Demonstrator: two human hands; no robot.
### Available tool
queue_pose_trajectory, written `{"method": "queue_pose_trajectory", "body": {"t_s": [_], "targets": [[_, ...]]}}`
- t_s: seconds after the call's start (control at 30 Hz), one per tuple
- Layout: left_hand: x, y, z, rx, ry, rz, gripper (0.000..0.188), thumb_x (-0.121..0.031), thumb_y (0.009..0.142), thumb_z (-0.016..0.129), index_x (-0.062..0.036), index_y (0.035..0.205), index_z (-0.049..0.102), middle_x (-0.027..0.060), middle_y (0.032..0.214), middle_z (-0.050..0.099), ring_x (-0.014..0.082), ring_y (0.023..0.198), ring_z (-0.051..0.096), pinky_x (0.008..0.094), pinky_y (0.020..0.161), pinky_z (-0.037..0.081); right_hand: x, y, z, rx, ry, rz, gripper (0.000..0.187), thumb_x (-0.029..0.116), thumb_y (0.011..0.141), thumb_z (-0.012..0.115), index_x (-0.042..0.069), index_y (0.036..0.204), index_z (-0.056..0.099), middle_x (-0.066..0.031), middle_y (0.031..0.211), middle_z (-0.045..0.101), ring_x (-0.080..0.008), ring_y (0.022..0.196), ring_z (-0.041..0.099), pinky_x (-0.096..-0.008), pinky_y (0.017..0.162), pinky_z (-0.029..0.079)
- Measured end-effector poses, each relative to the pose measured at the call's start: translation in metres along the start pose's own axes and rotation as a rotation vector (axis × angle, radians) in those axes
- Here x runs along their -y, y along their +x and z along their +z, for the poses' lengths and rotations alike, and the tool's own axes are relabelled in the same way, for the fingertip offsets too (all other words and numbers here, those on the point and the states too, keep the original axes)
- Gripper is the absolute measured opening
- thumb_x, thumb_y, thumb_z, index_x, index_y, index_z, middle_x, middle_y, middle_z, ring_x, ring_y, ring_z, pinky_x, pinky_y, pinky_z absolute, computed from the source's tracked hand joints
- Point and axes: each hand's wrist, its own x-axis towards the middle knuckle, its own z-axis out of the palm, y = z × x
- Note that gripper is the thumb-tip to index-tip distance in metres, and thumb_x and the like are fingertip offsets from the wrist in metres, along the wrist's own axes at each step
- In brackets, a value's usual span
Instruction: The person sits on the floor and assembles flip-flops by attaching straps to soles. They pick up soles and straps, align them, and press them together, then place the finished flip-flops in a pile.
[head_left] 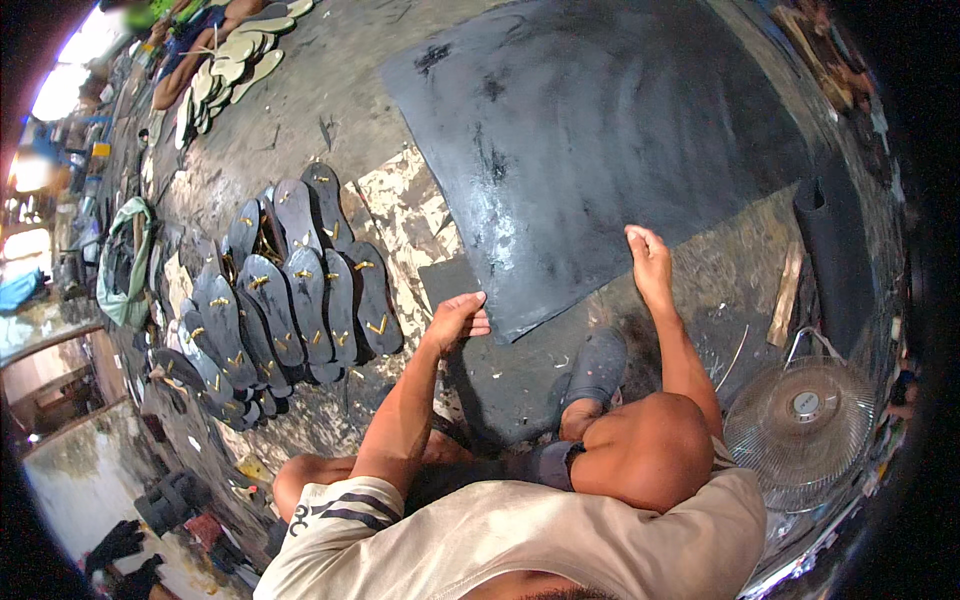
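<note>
A large black sheet (600,130), rubber-like with glossy patches, lies spread on the floor in front of me. Its near corner points toward my feet. My left hand (460,319) is closed at the sheet's left edge, just above that corner, thumb and fingers pinching the edge. Over the near edge, farther right, is my right hand (651,265), its fingers curled and pressed together. Whether anything sits between those fingertips is too small to make out. A smaller dark flat piece (448,283) lies partly beneath the sheet, beside my left hand.
Rows of dark flip-flops with yellow straps (290,290) stand to the left. Pale sandals or soles (232,62) lie at the far left beside another person's arm (180,75). A fan (803,410), a black roll (830,260) and a wooden piece (786,295) are at right.
</note>
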Motion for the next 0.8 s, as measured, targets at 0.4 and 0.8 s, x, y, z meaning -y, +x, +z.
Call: {"method": "queue_pose_trajectory", "body": {"t_s": [0.4, 0.8], "targets": [[-0.006, -0.006, 0.002, 0.008, 0.001, -0.004, 0.03, -0.036, 0.093, 0.068, -0.0074, 0.1, 0.065, 0.0054, 0.084, 0.065, 0.0175, 0.073, 0.066, 0.034, 0.072, 0.059, 0.009, -0.004, 0.002, 0.207, 0.058, 0.315, 0.051, 0.046, 0.095, 0.061, 0.004, 0.067, 0.058, -0.0025, 0.061, 0.057, -0.0095, 0.051, 0.053, -0.029, 0.048, 0.044], [-0.003, -0.006, 0.001, 0.017, 0.021, 0.009, 0.028, -0.034, 0.094, 0.066, -0.008, 0.103, 0.062, 0.0059, 0.087, 0.065, 0.0196, 0.076, 0.066, 0.0367, 0.075, 0.058, -0.002, 0.018, 0.002, 0.154, 0.145, 0.276, 0.029, 0.03, 0.091, 0.072, 0.003, 0.083, 0.061, 0.0004, 0.069, 0.062, -0.0082, 0.06, 0.057, -0.0276, 0.06, 0.051]]}}
